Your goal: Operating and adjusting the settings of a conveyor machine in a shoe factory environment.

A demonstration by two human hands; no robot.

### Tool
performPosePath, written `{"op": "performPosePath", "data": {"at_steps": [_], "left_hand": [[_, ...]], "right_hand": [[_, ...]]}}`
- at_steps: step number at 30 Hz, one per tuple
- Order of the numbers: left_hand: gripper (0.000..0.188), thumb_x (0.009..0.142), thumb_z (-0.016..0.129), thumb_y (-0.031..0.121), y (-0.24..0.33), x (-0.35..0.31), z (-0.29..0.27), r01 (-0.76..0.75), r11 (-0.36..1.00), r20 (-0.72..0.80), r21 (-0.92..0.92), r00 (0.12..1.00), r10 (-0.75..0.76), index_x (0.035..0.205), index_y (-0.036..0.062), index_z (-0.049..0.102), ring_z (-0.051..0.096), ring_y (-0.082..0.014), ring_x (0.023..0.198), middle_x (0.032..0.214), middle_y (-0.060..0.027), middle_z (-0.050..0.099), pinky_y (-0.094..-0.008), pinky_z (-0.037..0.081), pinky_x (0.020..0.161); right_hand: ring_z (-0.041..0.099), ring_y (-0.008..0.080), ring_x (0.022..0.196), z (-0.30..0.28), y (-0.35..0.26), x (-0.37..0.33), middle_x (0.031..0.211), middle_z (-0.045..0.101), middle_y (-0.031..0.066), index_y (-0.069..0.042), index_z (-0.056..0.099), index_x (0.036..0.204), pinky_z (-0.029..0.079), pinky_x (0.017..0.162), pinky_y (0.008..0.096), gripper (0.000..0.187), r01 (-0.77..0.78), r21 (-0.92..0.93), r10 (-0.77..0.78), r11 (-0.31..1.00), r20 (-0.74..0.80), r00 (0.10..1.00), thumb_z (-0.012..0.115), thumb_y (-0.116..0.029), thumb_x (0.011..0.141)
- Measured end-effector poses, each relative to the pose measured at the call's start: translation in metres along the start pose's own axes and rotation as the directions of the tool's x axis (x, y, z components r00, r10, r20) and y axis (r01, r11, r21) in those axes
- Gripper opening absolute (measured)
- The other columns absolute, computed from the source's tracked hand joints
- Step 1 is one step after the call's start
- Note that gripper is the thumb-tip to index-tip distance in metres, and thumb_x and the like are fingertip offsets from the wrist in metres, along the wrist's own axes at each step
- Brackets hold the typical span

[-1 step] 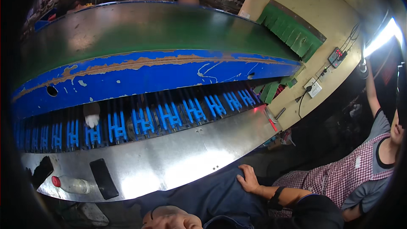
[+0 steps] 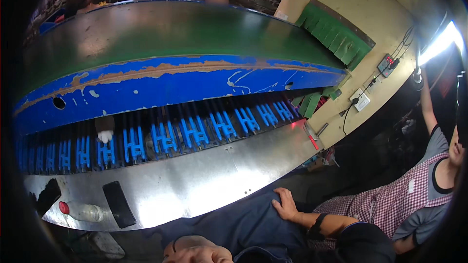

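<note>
My right hand [image 2: 286, 204] lies on my dark blue clothing [image 2: 243, 212], fingers spread and holding nothing. A black band [image 2: 318, 225] circles that wrist. At the bottom edge, skin that seems to be my left hand [image 2: 204, 253] shows only in part, and its fingers cannot be made out. In front of me runs a bare metal ledge [image 2: 204, 175]. On its left part lie a black phone [image 2: 119, 204], a clear bottle with a red cap [image 2: 87, 212] on its side and a black cloth-like item [image 2: 48, 196].
Behind the ledge stands a row of blue forked racks [image 2: 195, 131] beneath a blue-edged green conveyor [image 2: 195, 36]. A white-tipped, glove-like shape [image 2: 105, 135] pokes between the racks. A red-handled tool [image 2: 312, 139] lies at the ledge's right end. A person in a checked apron [image 2: 380, 204] is at right.
</note>
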State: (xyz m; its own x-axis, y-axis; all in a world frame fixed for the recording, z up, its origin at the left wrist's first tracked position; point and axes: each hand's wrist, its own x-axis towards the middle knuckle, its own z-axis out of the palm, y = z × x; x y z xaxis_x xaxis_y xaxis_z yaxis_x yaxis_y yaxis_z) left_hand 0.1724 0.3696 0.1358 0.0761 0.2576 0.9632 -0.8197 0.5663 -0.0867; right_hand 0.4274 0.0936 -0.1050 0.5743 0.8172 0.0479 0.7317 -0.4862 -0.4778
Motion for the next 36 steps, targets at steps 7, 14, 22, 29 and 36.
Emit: {"op": "performPosePath", "data": {"at_steps": [7, 14, 22, 29, 36], "left_hand": [[0.009, 0.093, 0.066, 0.01, -0.007, -0.002, 0.01, 0.006, 0.998, -0.098, 0.063, 0.995, 0.0, 0.097, 0.0093, 0.059, 0.063, -0.0226, 0.087, 0.102, -0.0037, 0.069, -0.0306, 0.051, 0.076], [0.015, 0.099, 0.06, 0.019, -0.002, -0.015, 0.003, -0.056, 0.987, -0.044, 0.149, 0.997, 0.063, 0.098, 0.0062, 0.066, 0.067, -0.029, 0.098, 0.107, -0.0131, 0.071, -0.0342, 0.056, 0.081], [0.018, 0.098, 0.061, 0.024, -0.009, -0.013, -0.006, -0.084, 0.984, 0.073, 0.154, 0.995, 0.073, 0.096, 0.0074, 0.067, 0.068, -0.0288, 0.095, 0.104, -0.0121, 0.072, -0.0355, 0.054, 0.083], [0.037, 0.084, 0.08, 0.021, -0.015, -0.019, 0.017, 0.171, 0.926, -0.531, 0.336, 0.847, 0.036, 0.082, 0.0152, 0.044, 0.034, -0.0128, 0.06, 0.066, 0.0026, 0.042, -0.0287, 0.03, 0.062], [0.031, 0.085, 0.074, -0.002, -0.014, -0.032, 0.004, 0.266, 0.893, -0.573, 0.362, 0.819, -0.011, 0.1, 0.0039, 0.047, 0.047, -0.0109, 0.051, 0.065, 0.0016, 0.05, -0.0285, 0.039, 0.051]], "right_hand": [[0.045, 0.0383, 0.121, 0.0, 0.004, 0.001, 0.129, 0.05, 0.0198, -0.002, 0.051, 0.129, 0.036, 0.106, 0.044, 0.049, -0.01, 0.0, 0.01, 1.0, 0.009, 1.0, 0.061, -0.03, 0.09], [0.045, 0.0398, 0.122, -0.001, 0.002, -0.001, 0.128, 0.049, 0.0222, -0.001, 0.049, 0.129, 0.036, 0.107, 0.0443, 0.048, -0.006, -0.018, 0.006, 1.0, 0.015, 1.0, 0.06, -0.026, 0.09], [0.044, 0.0395, 0.123, 0.0, 0.002, -0.001, 0.129, 0.048, 0.0222, -0.002, 0.049, 0.129, 0.035, 0.107, 0.0443, 0.048, -0.016, -0.007, 0.016, 1.0, 0.014, 1.0, 0.059, -0.028, 0.09], [0.044, 0.0389, 0.123, 0.001, 0.006, -0.003, 0.13, 0.048, 0.0211, -0.002, 0.05, 0.13, 0.036, 0.107, 0.0444, 0.049, -0.042, -0.002, 0.042, 0.999, 0.019, 0.999, 0.059, -0.03, 0.091], [0.044, 0.0381, 0.123, 0.003, 0.012, -0.003, 0.131, 0.049, 0.0194, -0.003, 0.051, 0.131, 0.036, 0.107, 0.0445, 0.05, -0.008, -0.011, 0.008, 1.0, -0.011, 1.0, 0.06, -0.032, 0.091]]}}
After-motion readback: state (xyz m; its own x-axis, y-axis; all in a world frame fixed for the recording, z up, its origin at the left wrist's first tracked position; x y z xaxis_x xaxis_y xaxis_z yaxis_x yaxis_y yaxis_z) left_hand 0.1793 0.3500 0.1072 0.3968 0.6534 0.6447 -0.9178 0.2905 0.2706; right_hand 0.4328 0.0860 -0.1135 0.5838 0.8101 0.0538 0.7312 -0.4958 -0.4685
